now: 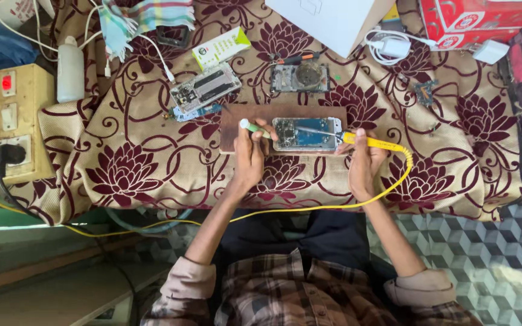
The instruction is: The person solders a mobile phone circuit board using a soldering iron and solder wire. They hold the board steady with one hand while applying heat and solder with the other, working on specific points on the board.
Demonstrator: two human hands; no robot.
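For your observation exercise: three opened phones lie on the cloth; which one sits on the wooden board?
The opened phone between both hands; the other two lie farther away on bare cloth.
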